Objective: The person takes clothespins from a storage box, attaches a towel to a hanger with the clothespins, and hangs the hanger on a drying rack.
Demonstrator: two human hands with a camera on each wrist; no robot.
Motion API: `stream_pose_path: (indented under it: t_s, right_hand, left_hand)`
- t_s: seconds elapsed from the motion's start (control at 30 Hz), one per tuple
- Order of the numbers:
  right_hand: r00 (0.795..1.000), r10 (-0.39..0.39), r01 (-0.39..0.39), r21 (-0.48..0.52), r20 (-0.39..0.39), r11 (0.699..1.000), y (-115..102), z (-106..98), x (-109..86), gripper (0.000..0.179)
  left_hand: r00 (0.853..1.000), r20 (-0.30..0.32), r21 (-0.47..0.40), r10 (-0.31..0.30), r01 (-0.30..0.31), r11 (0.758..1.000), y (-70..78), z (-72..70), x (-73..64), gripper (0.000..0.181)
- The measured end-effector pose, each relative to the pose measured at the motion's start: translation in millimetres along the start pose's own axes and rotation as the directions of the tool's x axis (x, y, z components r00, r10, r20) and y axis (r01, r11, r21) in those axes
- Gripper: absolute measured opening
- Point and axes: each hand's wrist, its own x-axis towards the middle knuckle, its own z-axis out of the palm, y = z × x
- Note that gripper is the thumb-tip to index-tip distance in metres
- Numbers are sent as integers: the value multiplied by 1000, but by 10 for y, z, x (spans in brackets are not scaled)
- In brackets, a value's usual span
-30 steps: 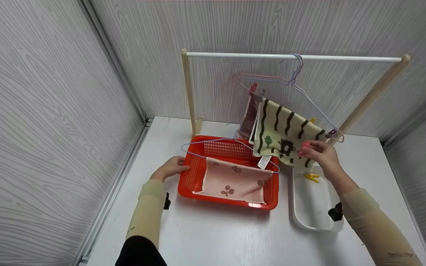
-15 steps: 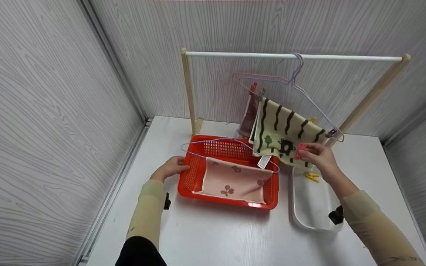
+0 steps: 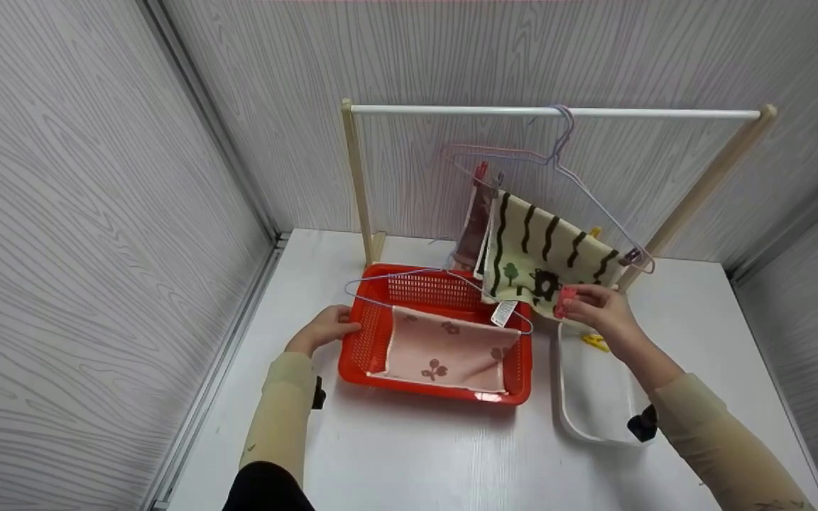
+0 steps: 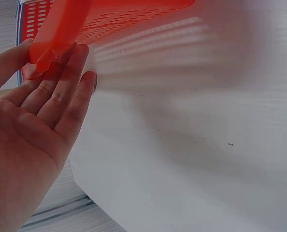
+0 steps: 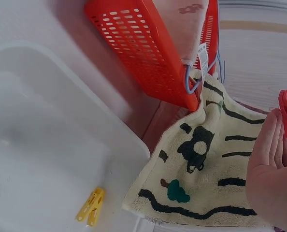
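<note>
At the left end of the red basket (image 3: 420, 392), my left hand (image 3: 324, 328) holds the rim, thumb on top and fingers underneath, as the left wrist view shows. A pink towel (image 3: 444, 351) with brown cherry prints hangs over a blue wire hanger (image 3: 368, 299) lying across this basket. My right hand (image 3: 608, 316) pinches a red clothespin (image 3: 564, 301) between thumb and fingers. It is raised in front of a cream towel (image 3: 515, 248) with dark stripes, which hangs clipped to a hanger. Below that hand, a yellow clothespin (image 5: 91, 208) lies in the white tray (image 3: 562, 397).
Behind the basket stands a rack with a white rod (image 3: 451, 110) and wooden legs. Its hangers also carry a dark red towel (image 3: 471, 227) behind the cream one. Grey wood-grain walls (image 3: 82, 213) close in the white table (image 3: 409, 454).
My right hand has moved left and slightly down with the red clothespin, which has turned more upright. My left hand stays on the basket rim. The head view has shifted slightly.
</note>
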Motion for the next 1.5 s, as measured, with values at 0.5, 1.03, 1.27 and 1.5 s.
stream_pose_path:
  t_s: [0.5, 1.03, 1.27, 1.5]
  right_hand:
    - [998, 32, -30, -47, 45, 998, 34, 86, -72, 51]
    - [997, 57, -57, -12, 58, 998, 131, 119, -130, 45]
    - [995, 60, -63, 40, 78, 997, 151, 123, -149, 42]
    - [994, 81, -83, 21, 80, 996, 187, 123, -163, 50]
  left_hand:
    - [1000, 17, 81, 9, -10, 997, 75, -13, -51, 56]
    - [998, 56, 377, -24, 1, 926, 172, -203, -73, 56]
    - [998, 59, 424, -9, -17, 906, 173, -313, -58, 51]
    - [997, 43, 491, 64, -77, 868, 247, -473, -65, 45]
